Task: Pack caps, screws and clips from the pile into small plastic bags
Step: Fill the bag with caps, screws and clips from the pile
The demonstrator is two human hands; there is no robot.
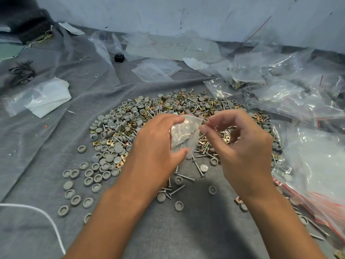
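Far left, at 9 o'clock of the pile: folded white plastic sheet [49, 97] lying on the grey felt cloth [56, 146]; not in use. Loose round grey plastic caps [87, 181] trail off the pile's 7 o'clock edge. Centre: mixed pile of grey caps, silver screws and brass-coloured square clips [149, 118], spread flat, presumably for easy picking. Left hand [158, 143] holds the small clear zip bag with red seal line [183, 135] just above the pile, forefinger at its top and thumb at its bottom, likely keeping the mouth turned toward the other hand. Bag looks partly filled; screws visible through the film. Right hand [240, 144], at 3 o'clock of the bag, fingers curled, fingertips touching the bag's top edge; held contents cannot be determined. Far right: heap of filled clear bags [308, 165].
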